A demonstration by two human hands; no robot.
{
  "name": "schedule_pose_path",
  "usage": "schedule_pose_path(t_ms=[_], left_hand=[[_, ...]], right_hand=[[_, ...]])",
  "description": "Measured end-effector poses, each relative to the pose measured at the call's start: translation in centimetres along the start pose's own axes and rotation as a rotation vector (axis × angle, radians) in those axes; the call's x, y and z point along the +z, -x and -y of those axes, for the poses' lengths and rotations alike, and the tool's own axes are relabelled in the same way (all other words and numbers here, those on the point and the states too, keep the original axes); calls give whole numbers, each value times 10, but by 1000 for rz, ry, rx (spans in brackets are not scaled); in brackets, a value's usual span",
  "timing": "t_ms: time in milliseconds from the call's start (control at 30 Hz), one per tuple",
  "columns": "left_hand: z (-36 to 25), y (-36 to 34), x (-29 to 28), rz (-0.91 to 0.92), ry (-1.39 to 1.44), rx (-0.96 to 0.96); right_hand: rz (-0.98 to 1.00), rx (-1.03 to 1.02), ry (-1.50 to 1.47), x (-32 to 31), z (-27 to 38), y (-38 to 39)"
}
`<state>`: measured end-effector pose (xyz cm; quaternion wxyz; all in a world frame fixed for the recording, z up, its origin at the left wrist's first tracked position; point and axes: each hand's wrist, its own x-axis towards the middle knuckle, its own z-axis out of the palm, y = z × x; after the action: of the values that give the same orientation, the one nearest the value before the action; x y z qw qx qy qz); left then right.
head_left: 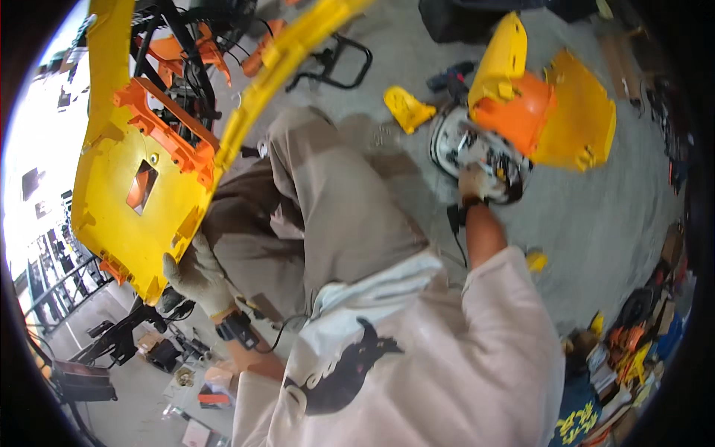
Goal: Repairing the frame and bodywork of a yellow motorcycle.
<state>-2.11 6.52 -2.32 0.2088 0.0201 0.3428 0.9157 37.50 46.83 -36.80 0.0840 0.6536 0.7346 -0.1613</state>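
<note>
My left hand (199, 279), in a light work glove, grips the lower edge of a large yellow plastic panel (112, 205), its thumb at the rim. The panel stands tilted at my left, with a rectangular cutout and a long curved arm reaching up. An orange plastic bracket (167, 138) sits along its inner side. Over at the right, my right hand (475, 181) reaches down into a round, pale-rimmed container (445, 141) of small mixed parts. Its fingers are blurred and hidden among them.
Beside the container lie an orange shell (514, 115), a yellow curved cover (506, 52), a yellow sheet-like panel (581, 112) and a small yellow piece (407, 109). A black tube frame (346, 63) rests on the floor ahead. Mixed parts (633, 350) are heaped at the lower right.
</note>
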Motion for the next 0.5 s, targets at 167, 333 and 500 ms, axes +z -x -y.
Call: schedule_pose_path(t_ms=[167, 333, 500], left_hand=[[-17, 5, -14, -14, -71, 68], [-17, 10, -11, -76, -85, 88], [-7, 10, 4, -37, -102, 120]], right_hand=[[136, -83, 102, -6, 39, -15], [158, -163, 208, -5, 40, -32], [77, -229, 137, -22, 47, -25]])
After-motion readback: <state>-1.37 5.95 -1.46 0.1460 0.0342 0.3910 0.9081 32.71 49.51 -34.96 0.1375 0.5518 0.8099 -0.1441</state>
